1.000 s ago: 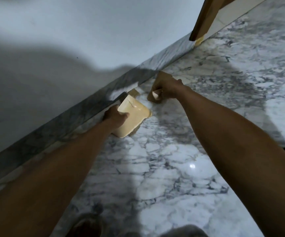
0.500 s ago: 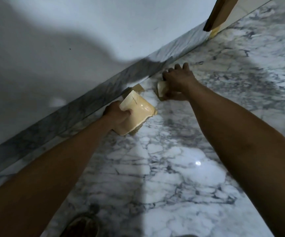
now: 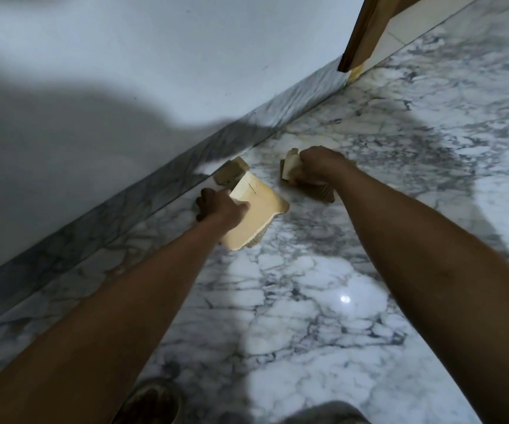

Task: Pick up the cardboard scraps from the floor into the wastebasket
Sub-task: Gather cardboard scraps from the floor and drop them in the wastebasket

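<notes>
My left hand (image 3: 219, 206) grips a pale tan cardboard scrap (image 3: 257, 215) with torn edges, held just above the marble floor. My right hand (image 3: 317, 166) is closed around another cardboard scrap (image 3: 289, 166) a little to the right; its pale edge sticks out left of my fist, and a darker part (image 3: 323, 192) shows below the hand. A small brown cardboard piece (image 3: 231, 172) lies on the floor against the baseboard, just beyond the left-hand scrap. No wastebasket is in view.
A white wall (image 3: 155, 71) with a marble baseboard (image 3: 143, 197) runs diagonally along the left. A wooden door frame (image 3: 366, 29) stands at the top right. The marble floor (image 3: 308, 301) spreads right and toward me. My foot (image 3: 149, 405) shows at the bottom edge.
My right hand has closed into a fist around its scrap and lifted it slightly off the floor. My left hand keeps its hold on the pale scrap.
</notes>
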